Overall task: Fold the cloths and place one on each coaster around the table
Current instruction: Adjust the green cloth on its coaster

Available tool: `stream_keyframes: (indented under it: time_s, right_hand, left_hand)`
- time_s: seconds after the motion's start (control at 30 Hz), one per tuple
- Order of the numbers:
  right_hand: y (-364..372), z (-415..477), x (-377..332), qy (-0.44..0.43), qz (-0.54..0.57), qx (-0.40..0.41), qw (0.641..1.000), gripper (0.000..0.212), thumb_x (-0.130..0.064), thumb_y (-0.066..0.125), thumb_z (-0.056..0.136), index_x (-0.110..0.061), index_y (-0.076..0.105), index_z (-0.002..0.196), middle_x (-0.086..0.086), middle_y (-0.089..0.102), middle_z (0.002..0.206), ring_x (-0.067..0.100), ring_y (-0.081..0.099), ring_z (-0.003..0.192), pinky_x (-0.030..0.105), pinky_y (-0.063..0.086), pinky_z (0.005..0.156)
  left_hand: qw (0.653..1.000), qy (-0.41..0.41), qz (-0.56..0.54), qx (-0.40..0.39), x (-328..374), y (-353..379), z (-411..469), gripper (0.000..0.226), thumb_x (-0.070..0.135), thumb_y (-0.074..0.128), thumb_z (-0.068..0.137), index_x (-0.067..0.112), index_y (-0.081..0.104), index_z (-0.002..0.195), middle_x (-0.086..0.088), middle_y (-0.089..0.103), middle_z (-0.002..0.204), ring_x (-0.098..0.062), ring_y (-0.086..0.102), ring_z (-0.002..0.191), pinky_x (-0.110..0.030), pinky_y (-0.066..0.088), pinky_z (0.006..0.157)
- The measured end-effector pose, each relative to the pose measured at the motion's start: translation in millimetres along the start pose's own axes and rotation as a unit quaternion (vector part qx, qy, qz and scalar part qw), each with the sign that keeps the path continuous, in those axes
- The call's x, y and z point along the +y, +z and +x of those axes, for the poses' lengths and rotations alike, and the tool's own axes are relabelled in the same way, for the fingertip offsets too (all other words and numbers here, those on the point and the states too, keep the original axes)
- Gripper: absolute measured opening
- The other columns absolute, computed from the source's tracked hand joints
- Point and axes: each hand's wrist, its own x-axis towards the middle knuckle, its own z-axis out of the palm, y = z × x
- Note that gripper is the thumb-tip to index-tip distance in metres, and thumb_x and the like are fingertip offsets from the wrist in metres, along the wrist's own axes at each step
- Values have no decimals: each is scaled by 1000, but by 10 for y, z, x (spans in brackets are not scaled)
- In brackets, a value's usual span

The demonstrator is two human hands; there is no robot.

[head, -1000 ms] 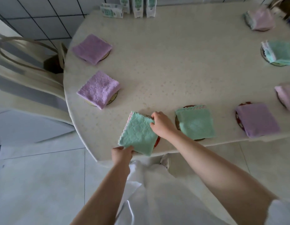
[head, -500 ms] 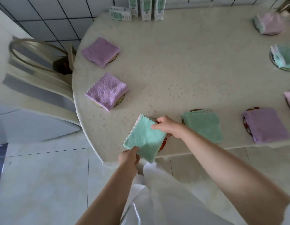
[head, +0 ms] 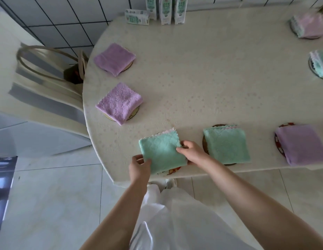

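The left hand (head: pixel 139 165) and right hand (head: pixel 193 153) pinch the folded mint-green terry cloth (head: pixel 161 152), now squarer over its red-patterned coaster (head: pixel 172 170): nearly placed.

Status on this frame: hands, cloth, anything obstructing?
Left hand pinches green cloth at near corner; right hand grips its right edge. Cloth folded, over coaster at table edge. Nothing blocking.

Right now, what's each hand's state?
Left hand: pinching the left green cloth at its near-left edge.
Right hand: gripping that cloth's right edge.
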Motion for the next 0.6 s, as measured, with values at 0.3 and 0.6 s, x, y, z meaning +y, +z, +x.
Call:
stream_keyframes:
  time_s: [0.3, 0.6]
  right_hand:
    - [80, -33, 134, -47, -210, 91, 972, 24, -29, 57, 89, -11, 59, 105, 6, 66, 92, 21, 62, 78, 29, 45, 59]
    - [90, -59, 157, -38, -329, 118, 936, 29, -37, 60, 87, -11, 53, 98, 7, 64, 93, 28, 61, 81, 30, 41, 61]
  left_hand:
    - [989, 133, 60, -31, -31, -61, 79, 41, 2, 62, 83, 27, 52, 114, 6, 63, 109, -20, 60, 73, -32, 52, 64]
    - [964, 166, 209, 9, -34, -99, 148, 42, 14, 68, 81, 20, 51, 119, 7, 59, 103, -17, 61, 79, -32, 49, 67]
